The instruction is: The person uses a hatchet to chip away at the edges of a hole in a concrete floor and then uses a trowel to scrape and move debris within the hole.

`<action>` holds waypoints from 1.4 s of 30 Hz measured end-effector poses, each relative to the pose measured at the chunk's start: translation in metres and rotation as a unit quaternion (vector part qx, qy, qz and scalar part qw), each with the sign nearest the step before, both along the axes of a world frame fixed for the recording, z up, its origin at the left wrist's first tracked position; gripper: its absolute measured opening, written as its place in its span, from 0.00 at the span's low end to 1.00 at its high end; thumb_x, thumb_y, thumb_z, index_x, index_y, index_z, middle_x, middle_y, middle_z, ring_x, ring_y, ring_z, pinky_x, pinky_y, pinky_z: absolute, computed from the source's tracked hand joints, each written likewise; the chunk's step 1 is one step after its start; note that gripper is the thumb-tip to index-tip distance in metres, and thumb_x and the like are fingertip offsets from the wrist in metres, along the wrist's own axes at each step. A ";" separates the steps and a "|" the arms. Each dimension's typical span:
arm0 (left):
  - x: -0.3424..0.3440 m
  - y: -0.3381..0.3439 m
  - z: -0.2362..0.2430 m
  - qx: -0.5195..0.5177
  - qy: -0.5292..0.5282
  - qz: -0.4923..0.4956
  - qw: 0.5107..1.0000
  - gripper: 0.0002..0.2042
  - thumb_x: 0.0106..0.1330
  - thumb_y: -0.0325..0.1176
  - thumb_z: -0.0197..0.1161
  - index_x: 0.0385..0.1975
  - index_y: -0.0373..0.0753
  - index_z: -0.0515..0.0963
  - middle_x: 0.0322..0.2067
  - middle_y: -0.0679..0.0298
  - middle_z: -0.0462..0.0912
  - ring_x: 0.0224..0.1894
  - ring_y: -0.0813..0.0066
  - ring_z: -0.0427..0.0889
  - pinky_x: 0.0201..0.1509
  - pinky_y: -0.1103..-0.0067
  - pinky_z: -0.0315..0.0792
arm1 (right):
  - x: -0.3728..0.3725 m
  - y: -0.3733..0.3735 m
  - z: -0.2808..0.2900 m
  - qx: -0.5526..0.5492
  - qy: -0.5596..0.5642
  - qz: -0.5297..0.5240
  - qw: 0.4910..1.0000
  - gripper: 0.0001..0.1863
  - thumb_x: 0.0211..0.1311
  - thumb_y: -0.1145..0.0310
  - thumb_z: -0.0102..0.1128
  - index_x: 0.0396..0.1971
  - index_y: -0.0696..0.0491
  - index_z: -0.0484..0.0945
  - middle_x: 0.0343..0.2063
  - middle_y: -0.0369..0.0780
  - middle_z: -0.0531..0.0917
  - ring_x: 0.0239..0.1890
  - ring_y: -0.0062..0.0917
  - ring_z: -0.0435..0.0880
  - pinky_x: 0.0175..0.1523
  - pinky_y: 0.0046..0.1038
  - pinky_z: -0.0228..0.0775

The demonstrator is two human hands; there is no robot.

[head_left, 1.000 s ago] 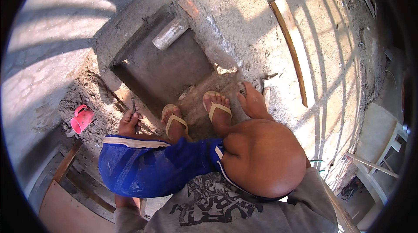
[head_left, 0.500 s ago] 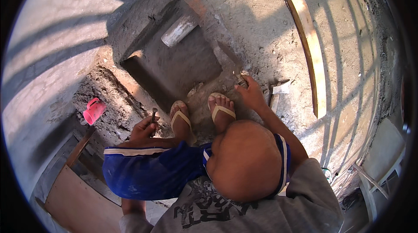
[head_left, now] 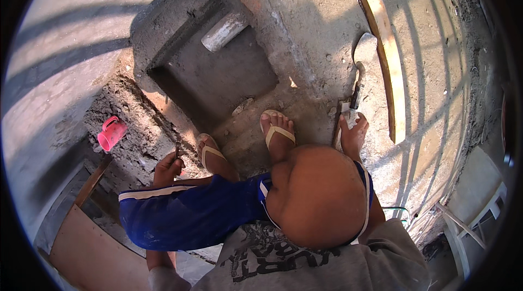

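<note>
My left hand (head_left: 169, 169) is closed around a short dark metal rod (head_left: 177, 151), held upright beside my left foot. My right hand (head_left: 354, 130) is at the pale head of a hammer-like tool (head_left: 346, 108) on the ground, with thumb and fingers apart around it. That tool's narrow handle runs along the hand's left side. Just beyond it lies a trowel (head_left: 365, 50), its dusty rounded blade pointing away and its black handle towards my hand. In front of my feet is a square recess (head_left: 218, 84) in the mortar, with a whitish pipe (head_left: 224, 32) in it.
A long wooden board (head_left: 388, 73) lies right of the trowel. On the left, a pink mug (head_left: 112, 134) rests on a heap of rough wet mortar (head_left: 122, 106) beside the wall. A brown panel (head_left: 90, 247) is at the lower left. My sandalled feet stand at the recess's near edge.
My right hand has moved right from the recess's edge to the hammer-like tool. The trowel now lies near the board. My left hand has shifted slightly left with the rod.
</note>
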State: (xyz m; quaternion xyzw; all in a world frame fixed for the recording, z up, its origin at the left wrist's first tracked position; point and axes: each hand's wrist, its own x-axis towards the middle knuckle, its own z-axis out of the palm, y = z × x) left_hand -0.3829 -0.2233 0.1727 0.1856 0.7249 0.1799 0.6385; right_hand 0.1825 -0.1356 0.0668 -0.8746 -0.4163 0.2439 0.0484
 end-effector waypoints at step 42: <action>0.015 0.143 0.191 0.492 0.297 -0.400 0.714 0.10 0.59 0.27 0.68 0.41 0.40 0.85 0.31 0.61 0.85 0.36 0.60 0.86 0.38 0.67 0.76 | -0.097 0.123 0.026 0.030 0.050 0.308 0.950 0.17 0.69 0.57 0.59 0.40 0.59 0.77 0.31 0.56 0.85 0.38 0.54 0.85 0.43 0.48 0.74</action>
